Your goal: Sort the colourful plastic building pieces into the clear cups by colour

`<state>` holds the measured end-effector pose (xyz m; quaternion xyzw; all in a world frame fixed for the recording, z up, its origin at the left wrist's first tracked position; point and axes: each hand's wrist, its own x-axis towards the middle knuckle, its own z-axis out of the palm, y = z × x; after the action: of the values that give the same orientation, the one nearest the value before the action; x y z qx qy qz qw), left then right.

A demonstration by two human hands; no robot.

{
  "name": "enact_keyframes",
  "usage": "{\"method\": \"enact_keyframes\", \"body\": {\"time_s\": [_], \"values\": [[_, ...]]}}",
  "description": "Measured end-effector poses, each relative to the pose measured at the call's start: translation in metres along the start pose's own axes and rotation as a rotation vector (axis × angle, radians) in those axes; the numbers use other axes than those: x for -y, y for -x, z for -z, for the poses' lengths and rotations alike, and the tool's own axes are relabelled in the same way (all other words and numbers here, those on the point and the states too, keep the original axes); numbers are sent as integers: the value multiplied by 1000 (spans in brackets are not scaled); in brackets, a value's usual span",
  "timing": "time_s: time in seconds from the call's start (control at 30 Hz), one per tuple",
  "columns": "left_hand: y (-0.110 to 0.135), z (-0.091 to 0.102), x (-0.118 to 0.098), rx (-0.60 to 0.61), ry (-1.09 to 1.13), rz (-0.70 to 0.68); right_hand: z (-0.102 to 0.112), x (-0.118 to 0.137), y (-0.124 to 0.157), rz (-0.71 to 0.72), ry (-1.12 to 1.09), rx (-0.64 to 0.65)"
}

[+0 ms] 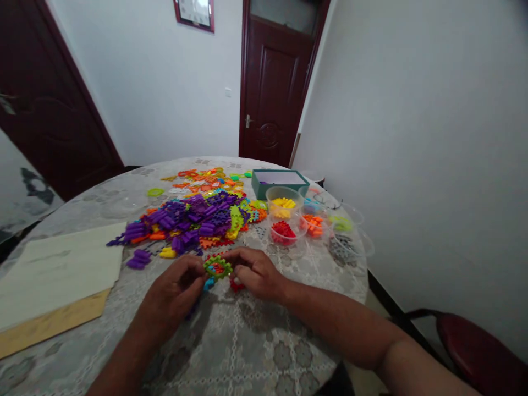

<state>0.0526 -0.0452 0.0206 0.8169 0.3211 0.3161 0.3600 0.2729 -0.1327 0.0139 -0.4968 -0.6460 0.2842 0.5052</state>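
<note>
1. Head view, looking forward and down onto a round table (258, 352) under a patterned grey-and-white cloth.
2. Between both hands, near the table's front edge, a small assembly of interlocking plastic toy pieces (217, 268), with a green outer ring and orange and blue inside.
3. On the assembly's left side, the left hand (173, 291), with fingers (190, 267) curled and pressed together, gripping that edge. Exact thumb position hidden, so no telling more.
4. On the assembly's right side, the right hand (256, 272), with fingers (235, 257) bunched together and pinching that edge.
5. Just below the assembly, a blue piece (208, 284) beside the left hand and a red piece (236, 285) under the right hand. Whether either is joined to the assembly, impossible to tell.
6. Farther across the table, a large heap of purple, orange, green and yellow pieces (193, 220), well apart from both hands.
7. To the right of the heap, clear plastic tubs of yellow pieces (284, 202), red pieces (284, 234) and orange pieces (313, 223), with a teal box (279, 183) behind them.
8. At the table's left side, a pale sheet of paper (58, 272) lying on a tan board (49, 324).
9. Beyond the table, a dark red door (274, 93) in a white wall (160, 88).
</note>
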Motion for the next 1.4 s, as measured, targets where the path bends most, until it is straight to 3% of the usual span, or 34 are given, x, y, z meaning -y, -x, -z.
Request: {"method": "enact_keyframes", "body": {"time_s": [0.17, 0.27, 0.37, 0.5, 0.6, 0.67, 0.8, 0.9, 1.0, 1.07, 1.13, 1.2, 1.3, 1.4], "values": [[-1, -1, -1, 16, -42, -43, 4, 12, 0, 56, 204, -28], [-1, 2, 0, 47, -63, -61, 26, 21, -5, 112, 335, -51], [-1, 13, 6, -28, -179, -95, 80, 31, -4, 102, 530, -207], [4, 31, 16, -79, -350, -123, 186, 36, 13, -14, 944, -381], [9, 37, 19, -37, -419, -81, 262, 20, 26, -202, 1316, -493], [12, 37, 19, -30, -457, -54, 302, 2, 32, -383, 1464, -497], [14, 31, 17, 13, -495, -64, 354, -34, 41, -649, 1494, -493], [16, 24, 15, 55, -501, -78, 367, -48, 43, -645, 1445, -560], [15, 15, 14, 90, -530, -96, 345, -41, 39, -426, 1491, -568], [14, 7, 12, 104, -565, -98, 307, -26, 33, -271, 1471, -496], [13, 1, 9, 124, -602, -81, 253, -8, 28, -117, 1319, -371], [12, -4, 6, 150, -629, -60, 190, 7, 25, -39, 1112, -156], [11, -3, 3, 168, -643, -47, 102, 18, 23, -35, 924, 173], [12, 5, 3, 111, -654, -49, 42, 17, 19, -114, 951, 354]]}}
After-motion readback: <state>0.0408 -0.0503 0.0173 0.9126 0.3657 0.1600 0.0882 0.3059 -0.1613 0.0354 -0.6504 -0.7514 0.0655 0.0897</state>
